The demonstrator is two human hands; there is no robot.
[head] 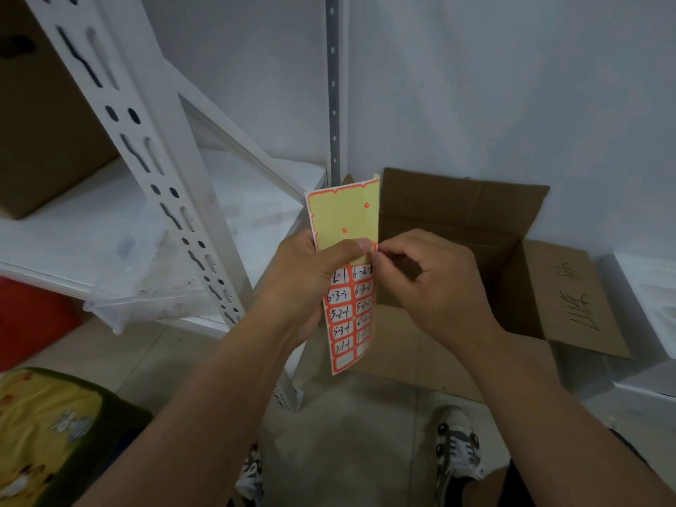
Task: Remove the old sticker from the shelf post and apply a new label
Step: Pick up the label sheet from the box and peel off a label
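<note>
**Peeling the Next Label Beside the Rack**

Nearest us, our left hand (311, 283) grips the label sheet (349, 287) upright, thumb clamped across its middle, which we judge keeps the backing taut so a label can lift cleanly. Our right hand (420, 283) pinches at the sheet's right edge, thumb and forefinger closed on what looks like one label's corner; whether it has come free we cannot tell. The sheet's upper half is bare yellow backing with orange scraps; below run two columns of orange-bordered white labels with handwritten numbers, the lowest blank. Just behind the hands sits an open cardboard box (475, 228) on the floor. To the left rises the white slotted shelf post (146, 148), well apart from the sheet; we see no old sticker on its visible face.
</note>
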